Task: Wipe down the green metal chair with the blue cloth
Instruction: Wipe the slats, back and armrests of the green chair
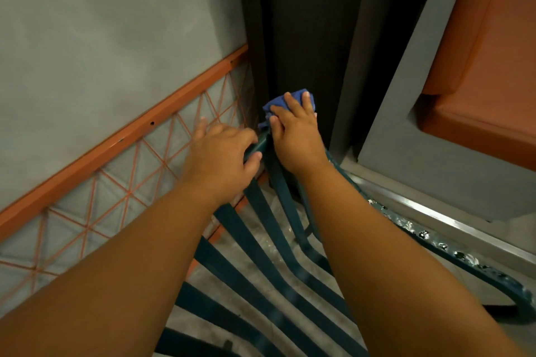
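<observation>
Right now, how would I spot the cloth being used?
Find the dark pillar in the corner. At its foot, the green slatted chair's top rail ends; the right hand presses a crumpled blue cloth there, the only blue thing around.

Green slatted chair with a blue cloth at its top rail

The green metal chair has dark flat slats running up from the seat to a top rail; its right arm is chipped and speckled pale. The blue cloth sits bunched on the far corner of that rail, pressed down under the right hand.
</observation>
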{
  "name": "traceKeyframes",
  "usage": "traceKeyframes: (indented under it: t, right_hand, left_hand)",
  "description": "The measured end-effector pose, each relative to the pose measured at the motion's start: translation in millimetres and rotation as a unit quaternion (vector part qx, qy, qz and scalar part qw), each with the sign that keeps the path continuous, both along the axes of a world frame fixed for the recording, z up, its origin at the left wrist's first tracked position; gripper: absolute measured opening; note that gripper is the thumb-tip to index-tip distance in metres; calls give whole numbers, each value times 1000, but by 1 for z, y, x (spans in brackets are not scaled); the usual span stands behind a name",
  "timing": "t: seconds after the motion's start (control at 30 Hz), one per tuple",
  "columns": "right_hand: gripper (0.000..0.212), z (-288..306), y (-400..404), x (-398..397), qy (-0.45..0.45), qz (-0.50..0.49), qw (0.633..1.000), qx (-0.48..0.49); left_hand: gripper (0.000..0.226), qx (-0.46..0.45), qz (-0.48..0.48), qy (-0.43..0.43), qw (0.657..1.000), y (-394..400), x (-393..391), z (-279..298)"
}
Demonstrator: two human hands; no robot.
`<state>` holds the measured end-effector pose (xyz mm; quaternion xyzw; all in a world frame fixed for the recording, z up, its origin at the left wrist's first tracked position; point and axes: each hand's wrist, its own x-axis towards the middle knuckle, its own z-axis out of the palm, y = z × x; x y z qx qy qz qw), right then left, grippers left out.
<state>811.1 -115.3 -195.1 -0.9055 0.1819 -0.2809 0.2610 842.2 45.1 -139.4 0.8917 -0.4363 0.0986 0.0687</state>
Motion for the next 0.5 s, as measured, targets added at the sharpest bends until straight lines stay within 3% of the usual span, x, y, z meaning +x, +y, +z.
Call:
traceKeyframes:
  t: [0.2, 0.33, 0.4, 0.5]
  right_hand:
    - [40, 19, -15, 18, 137, 27, 988, -67]
    - [41, 28, -32, 32, 205, 14, 975, -80]
    - [43, 26, -40, 40, 197, 15, 978, -65]
    - [41, 17, -50, 42, 121, -13, 992, 42]
  left_hand:
    - [41, -6, -20, 6, 1000, -17, 8, -12]
    - [44, 36, -29, -53, 997, -18, 5, -16]
    - [45, 49, -38, -76, 995, -19, 4, -17]
    - [44, 49, -43, -78, 995, -19, 6, -18]
